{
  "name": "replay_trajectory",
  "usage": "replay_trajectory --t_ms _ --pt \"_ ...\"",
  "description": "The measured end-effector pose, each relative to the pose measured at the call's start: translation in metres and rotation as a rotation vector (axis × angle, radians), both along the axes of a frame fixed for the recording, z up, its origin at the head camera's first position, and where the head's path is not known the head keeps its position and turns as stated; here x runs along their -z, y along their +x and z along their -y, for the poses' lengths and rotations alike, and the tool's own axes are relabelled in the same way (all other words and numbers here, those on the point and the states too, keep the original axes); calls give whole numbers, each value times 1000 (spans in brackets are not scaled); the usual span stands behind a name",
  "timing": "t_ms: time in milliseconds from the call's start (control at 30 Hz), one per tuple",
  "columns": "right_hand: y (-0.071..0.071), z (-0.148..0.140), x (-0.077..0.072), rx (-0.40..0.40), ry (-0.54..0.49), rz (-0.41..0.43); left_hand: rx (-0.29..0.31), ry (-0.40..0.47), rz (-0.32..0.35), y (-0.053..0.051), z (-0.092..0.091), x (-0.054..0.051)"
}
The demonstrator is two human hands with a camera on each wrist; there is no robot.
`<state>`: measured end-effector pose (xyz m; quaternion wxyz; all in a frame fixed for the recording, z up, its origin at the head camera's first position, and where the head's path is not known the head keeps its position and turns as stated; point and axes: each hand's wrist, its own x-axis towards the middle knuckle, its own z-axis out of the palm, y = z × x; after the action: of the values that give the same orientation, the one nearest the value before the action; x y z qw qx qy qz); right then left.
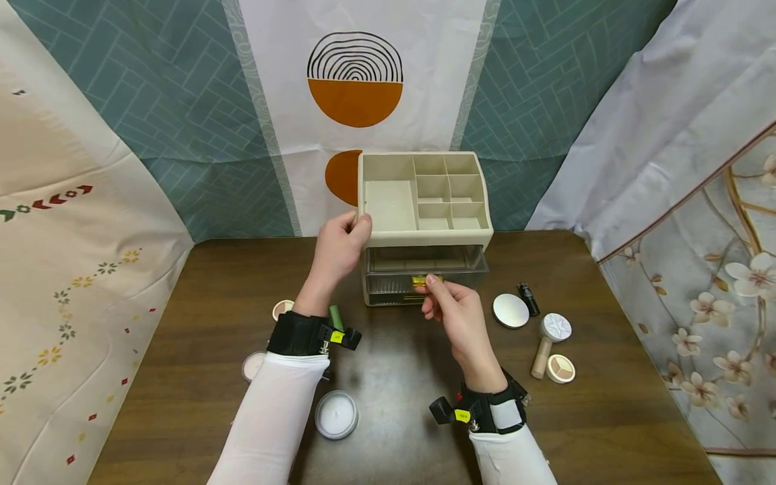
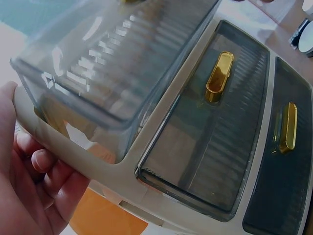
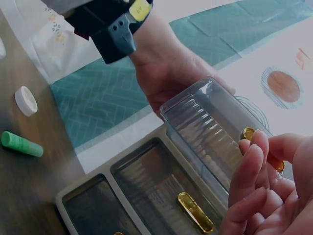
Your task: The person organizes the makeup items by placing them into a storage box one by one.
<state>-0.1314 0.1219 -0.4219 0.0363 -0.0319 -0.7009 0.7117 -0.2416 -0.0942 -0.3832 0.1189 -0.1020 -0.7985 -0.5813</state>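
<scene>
A cream makeup organizer with smoky see-through drawers stands at the back of the table. Its top drawer is pulled out, while the two drawers below sit closed. At the organizer's upper left side, my left hand holds the edge, with fingers curled against the side wall in the left wrist view. My right hand pinches the gold handle of the pulled-out drawer between thumb and fingers. No contents show in that drawer. Another gold handle sits on the middle drawer.
On the right lie a white round lid, a black tube, a beige stick with a star-marked top and a three-shade compact. A round white jar stands in front; a green tube lies left. Curtains hang behind.
</scene>
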Motion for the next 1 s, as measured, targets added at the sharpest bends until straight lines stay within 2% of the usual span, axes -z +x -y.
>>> replay_trajectory --t_ms 267,667,1000 --pt "17 -1 1 -14 1 2 11 9 11 -1 3 1" --pt "29 -5 4 -30 28 14 38 12 19 -3 2 2" --pt "42 -6 2 -62 26 14 34 14 32 -3 3 1"
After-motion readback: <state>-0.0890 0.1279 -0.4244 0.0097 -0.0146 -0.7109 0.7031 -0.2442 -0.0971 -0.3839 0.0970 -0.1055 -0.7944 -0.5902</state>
